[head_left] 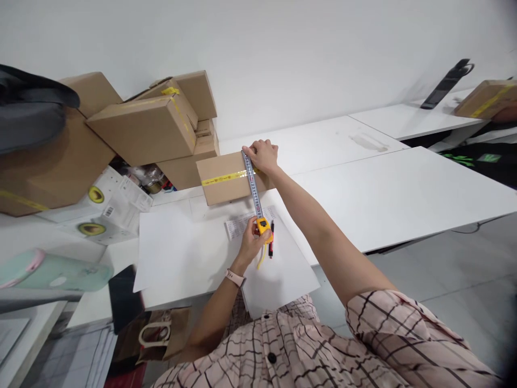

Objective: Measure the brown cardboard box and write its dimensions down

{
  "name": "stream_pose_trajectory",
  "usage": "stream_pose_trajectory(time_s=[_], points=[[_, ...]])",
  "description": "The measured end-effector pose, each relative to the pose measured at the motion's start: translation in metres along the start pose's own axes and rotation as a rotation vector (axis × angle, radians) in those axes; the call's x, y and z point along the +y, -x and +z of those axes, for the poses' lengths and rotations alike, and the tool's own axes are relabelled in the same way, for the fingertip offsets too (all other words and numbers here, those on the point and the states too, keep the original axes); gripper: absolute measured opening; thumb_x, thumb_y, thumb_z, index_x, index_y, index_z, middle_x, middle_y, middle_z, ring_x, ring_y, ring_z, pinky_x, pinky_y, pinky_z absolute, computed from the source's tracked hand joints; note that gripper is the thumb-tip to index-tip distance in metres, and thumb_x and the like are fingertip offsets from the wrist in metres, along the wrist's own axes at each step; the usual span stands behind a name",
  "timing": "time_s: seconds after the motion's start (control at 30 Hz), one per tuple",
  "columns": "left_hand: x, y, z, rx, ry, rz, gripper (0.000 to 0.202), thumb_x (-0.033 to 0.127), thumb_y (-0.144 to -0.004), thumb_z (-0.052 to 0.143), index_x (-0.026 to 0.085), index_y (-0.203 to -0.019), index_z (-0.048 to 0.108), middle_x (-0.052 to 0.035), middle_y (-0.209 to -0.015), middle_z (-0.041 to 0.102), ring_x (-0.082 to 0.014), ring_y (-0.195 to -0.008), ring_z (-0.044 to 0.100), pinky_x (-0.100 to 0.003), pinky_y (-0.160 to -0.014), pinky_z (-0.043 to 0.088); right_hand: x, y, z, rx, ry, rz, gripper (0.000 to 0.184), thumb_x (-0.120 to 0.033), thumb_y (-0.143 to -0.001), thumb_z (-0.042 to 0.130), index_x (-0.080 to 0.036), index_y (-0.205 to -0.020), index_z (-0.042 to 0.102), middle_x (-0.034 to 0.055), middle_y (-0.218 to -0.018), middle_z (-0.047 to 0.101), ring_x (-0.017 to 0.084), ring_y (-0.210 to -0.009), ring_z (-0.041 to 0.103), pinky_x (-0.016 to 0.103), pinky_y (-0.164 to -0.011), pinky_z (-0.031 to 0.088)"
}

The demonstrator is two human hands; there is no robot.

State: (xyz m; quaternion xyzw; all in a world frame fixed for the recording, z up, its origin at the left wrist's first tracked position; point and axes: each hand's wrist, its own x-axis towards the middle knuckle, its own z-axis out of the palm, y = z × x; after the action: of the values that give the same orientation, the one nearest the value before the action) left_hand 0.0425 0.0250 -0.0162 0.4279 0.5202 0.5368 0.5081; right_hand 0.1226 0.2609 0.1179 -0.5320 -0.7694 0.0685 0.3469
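A small cardboard box [224, 178] with a yellow tape strip lies on the white table [404, 188]. A tape measure's blade [252, 183] runs across the box top from far edge to near edge. My right hand [263, 155] pinches the blade's end against the box's far edge. My left hand [251, 241], with a watch on its wrist, grips the yellow tape measure case [264, 225] just in front of the box. A red and black pen [271, 243] lies beside that hand on a printed slip [242, 222] and large white sheets [181, 253].
Stacked cardboard boxes [145, 126] and white product boxes [107, 207] crowd the table's left end. A dark bag [28, 110] rests on a big box at far left. A brown paper bag [155, 334] stands on the floor. Another taped box [487, 99] lies on a far right table.
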Motion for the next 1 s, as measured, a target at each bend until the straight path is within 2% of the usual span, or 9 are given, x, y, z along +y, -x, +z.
stream_pose_trajectory(time_s=[0.27,0.47,0.73,0.87,1.0], points=[[-0.006,-0.002,0.002,-0.039,-0.052,0.004,0.057,0.032,-0.078,0.078,0.024,-0.129,0.055,-0.0032,-0.099,0.066,-0.0174,-0.093,0.064,-0.031,-0.081,0.055,0.008,-0.004,0.009,0.018,0.005,-0.035,0.057,-0.063,-0.102,0.026,-0.022,-0.100,0.066,0.0144,-0.107,0.065,0.035,-0.114,0.049,0.055,-0.102,0.035],[0.000,0.000,0.002,-0.038,0.024,-0.035,0.063,0.032,-0.071,0.084,0.022,-0.127,0.057,-0.0042,-0.098,0.068,-0.0181,-0.091,0.064,-0.029,-0.076,0.055,0.009,-0.003,0.010,0.034,0.003,-0.042,0.060,-0.065,-0.101,0.023,-0.022,-0.102,0.066,0.0145,-0.106,0.064,0.034,-0.113,0.049,0.055,-0.101,0.035],[0.001,0.000,0.001,-0.049,0.032,-0.024,0.062,0.034,-0.072,0.083,0.021,-0.127,0.057,-0.0052,-0.101,0.069,-0.0182,-0.092,0.065,-0.030,-0.079,0.055,0.005,0.000,0.007,0.017,0.035,-0.010,0.057,-0.061,-0.103,0.024,-0.021,-0.098,0.065,0.0144,-0.108,0.064,0.034,-0.115,0.049,0.054,-0.103,0.034],[0.008,0.023,-0.011,-0.095,0.111,-0.012,0.067,0.042,-0.073,0.084,0.021,-0.128,0.054,-0.0096,-0.111,0.069,-0.0215,-0.097,0.067,-0.032,-0.079,0.057,0.001,0.006,0.004,0.029,0.098,-0.016,0.063,-0.057,-0.105,0.015,-0.020,-0.101,0.065,0.0146,-0.110,0.063,0.033,-0.119,0.048,0.052,-0.103,0.033],[0.014,0.070,-0.038,-0.071,0.162,0.056,0.078,0.046,-0.070,0.086,0.022,-0.134,0.048,-0.0130,-0.118,0.070,-0.0234,-0.098,0.069,-0.033,-0.080,0.058,0.000,0.030,0.006,0.145,0.139,-0.039,0.057,-0.058,-0.104,0.025,-0.019,-0.103,0.065,0.0152,-0.111,0.063,0.032,-0.118,0.048,0.052,-0.104,0.031]])
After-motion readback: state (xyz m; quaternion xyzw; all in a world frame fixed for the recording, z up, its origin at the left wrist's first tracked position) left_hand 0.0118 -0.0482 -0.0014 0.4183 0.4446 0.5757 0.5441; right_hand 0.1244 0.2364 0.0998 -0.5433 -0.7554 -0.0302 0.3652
